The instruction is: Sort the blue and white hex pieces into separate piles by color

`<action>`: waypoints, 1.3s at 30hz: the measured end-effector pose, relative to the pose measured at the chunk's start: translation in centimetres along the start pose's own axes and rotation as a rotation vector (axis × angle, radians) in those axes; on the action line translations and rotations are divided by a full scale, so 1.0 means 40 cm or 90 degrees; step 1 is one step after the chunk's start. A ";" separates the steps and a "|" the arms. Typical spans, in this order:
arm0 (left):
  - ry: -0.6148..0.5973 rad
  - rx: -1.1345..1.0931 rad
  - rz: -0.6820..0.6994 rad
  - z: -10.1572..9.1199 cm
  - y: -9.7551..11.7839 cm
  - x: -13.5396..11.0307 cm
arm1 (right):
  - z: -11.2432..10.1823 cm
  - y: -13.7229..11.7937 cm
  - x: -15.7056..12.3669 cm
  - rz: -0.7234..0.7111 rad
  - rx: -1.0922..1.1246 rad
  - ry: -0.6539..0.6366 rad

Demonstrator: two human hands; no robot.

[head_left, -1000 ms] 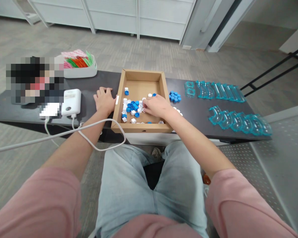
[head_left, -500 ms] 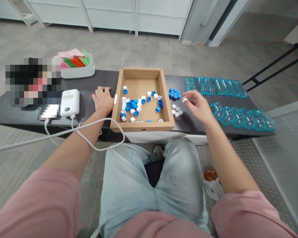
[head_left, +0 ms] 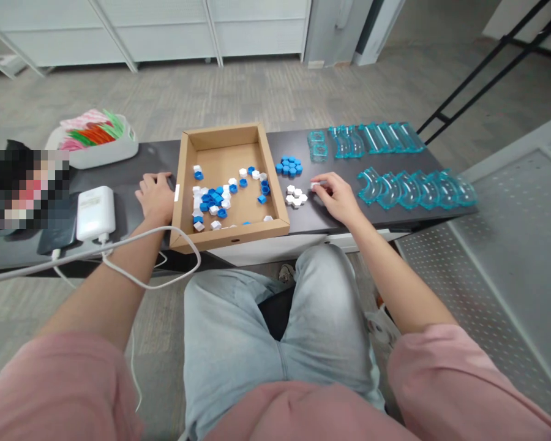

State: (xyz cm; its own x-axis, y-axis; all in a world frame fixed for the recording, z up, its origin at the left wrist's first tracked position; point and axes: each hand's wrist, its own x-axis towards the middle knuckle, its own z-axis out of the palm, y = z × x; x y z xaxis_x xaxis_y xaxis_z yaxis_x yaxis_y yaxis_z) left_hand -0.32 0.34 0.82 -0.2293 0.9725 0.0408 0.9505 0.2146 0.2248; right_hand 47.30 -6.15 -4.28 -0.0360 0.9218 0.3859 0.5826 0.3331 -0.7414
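An open cardboard box (head_left: 185, 177) on the dark table holds several loose blue and white hexagonal pieces (head_left: 215, 199). To its right lie a cluster of blue hexagons (head_left: 289, 166) and a cluster of white hexagons (head_left: 296, 196). My right hand (head_left: 337, 197) rests on the table just right of the white cluster, its fingertips pinching a white hexagon (head_left: 315, 185). My left hand (head_left: 155, 195) lies flat on the table against the box's left wall, fingers stretched out.
Two rows of clear turquoise curved pieces (head_left: 408, 188) line the table's right part. A white charger (head_left: 95, 212) with cables lies left of my left hand. A white tray of coloured sticks (head_left: 96, 138) stands at the back left. The table's near edge runs above my knees.
My right hand lifted out of the box with a white hexagon, moved right over the box wall, and came down beside the white cluster. The view shifted, so everything sits further left.
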 end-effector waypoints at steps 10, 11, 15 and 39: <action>-0.020 0.023 -0.033 -0.011 0.016 -0.006 | 0.002 -0.001 0.000 -0.042 -0.038 -0.048; -0.019 0.022 -0.031 -0.012 0.016 -0.007 | 0.000 -0.003 -0.001 -0.047 -0.044 -0.046; -0.010 0.017 -0.018 -0.011 0.015 -0.008 | -0.002 -0.018 -0.007 -0.063 -0.071 -0.112; -0.014 0.008 -0.020 -0.012 0.013 -0.006 | 0.010 0.010 0.009 -0.049 -0.074 -0.127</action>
State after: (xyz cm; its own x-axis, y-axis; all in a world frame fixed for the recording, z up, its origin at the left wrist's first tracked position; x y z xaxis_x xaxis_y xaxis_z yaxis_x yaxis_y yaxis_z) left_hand 0.13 0.17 1.39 -0.2545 0.9670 0.0120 0.9456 0.2463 0.2127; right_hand 47.22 -5.62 -4.66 -0.2366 0.9194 0.3144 0.6608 0.3894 -0.6416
